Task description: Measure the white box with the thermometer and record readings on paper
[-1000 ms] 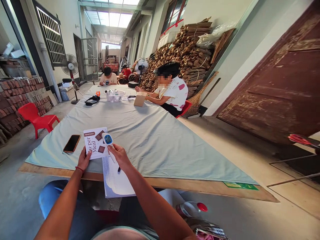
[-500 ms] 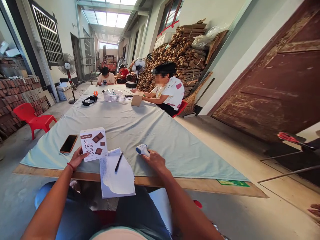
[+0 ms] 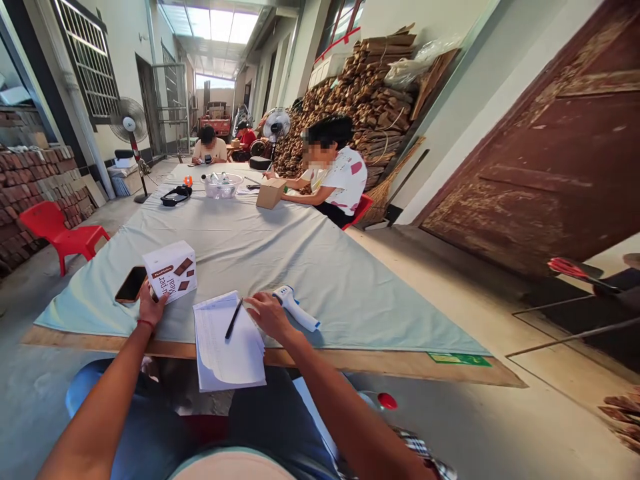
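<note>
My left hand is closed around the lower edge of a white meal box printed with brown chocolate pieces, tilted above the cloth. A smartphone with a dark screen lies beside it, partly covered by the box and hand. My right hand has its fingers apart and holds nothing; the fingertips are close to the upper end of a black pen. Under the pen, a stack of paper sheets overhangs the table's front edge. Just right of that hand, a white and blue infrared thermometer lies on its side.
A pale cloth covers the long table. Farther back are a clear plastic bowl with items, black headgear and a cardboard box near a seated person. A red chair stands left.
My right hand has let go of the thermometer, leaving it on the cloth, and moved left to the pen. My left hand has tilted the box and shifted slightly left.
</note>
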Demonstrator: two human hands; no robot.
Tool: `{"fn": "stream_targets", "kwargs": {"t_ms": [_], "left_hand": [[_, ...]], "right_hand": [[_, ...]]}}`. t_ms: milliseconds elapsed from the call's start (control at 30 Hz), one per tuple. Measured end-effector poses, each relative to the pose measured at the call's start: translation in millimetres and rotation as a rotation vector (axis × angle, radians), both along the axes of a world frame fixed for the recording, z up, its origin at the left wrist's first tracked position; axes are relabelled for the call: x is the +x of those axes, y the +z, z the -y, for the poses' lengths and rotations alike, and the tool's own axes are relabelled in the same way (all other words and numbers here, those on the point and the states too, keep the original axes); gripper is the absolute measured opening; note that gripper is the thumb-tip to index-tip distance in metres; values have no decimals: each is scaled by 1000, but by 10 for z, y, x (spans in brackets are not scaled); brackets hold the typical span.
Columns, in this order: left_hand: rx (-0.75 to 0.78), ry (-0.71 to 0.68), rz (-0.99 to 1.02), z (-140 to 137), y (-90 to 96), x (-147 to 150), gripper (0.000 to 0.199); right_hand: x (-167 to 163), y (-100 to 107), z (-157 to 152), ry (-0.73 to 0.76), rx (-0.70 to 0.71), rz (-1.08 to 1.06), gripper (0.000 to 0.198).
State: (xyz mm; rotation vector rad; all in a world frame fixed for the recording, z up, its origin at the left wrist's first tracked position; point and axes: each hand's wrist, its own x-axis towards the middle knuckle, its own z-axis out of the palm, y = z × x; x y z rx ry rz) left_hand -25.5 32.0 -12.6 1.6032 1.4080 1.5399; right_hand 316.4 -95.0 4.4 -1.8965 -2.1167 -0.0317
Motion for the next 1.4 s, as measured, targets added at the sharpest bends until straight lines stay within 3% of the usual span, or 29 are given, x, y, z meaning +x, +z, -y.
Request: {"fn": "stream_targets", "kwargs": {"t_ms": [100, 167, 300, 467, 533, 600, 733, 833, 1000, 1200, 1400], "left_hand": [[75, 120, -53, 191, -104, 55, 43], [114, 90, -110, 363, -157, 142, 31], [165, -195, -288, 633, -164, 432, 18], [158, -476, -473, 732, -99, 707, 22], [137, -527, -515, 746, -101, 736, 22], [115, -552, -543, 759, -118, 739, 22], [85, -563, -595, 776, -147, 736, 23], [79, -561, -654, 783, -139, 746, 29], [83, -569, -753, 800, -100, 767, 35], [99, -533, -959, 830, -40, 794, 42], [125, -536, -978, 821, -50, 816, 42]], "right_hand": [[-181, -5, -80, 98, -48, 64, 41], [-228, -6, -111, 138, -68, 126, 41], [-219, 35, -159, 213, -79, 228, 34], [-85, 135, -178, 312, -121, 263, 25], [-3, 143, -161, 298, -105, 163, 22], [44, 113, -144, 213, -28, -70, 18], [-132, -37, -154, -32, 127, -840, 15], [-441, -153, -214, -62, 128, -1233, 20], [-754, -260, -357, -124, 126, -1284, 18], [-762, -361, -399, -185, 155, -1262, 12], [-756, -430, -397, -163, 187, -1138, 12]]}}
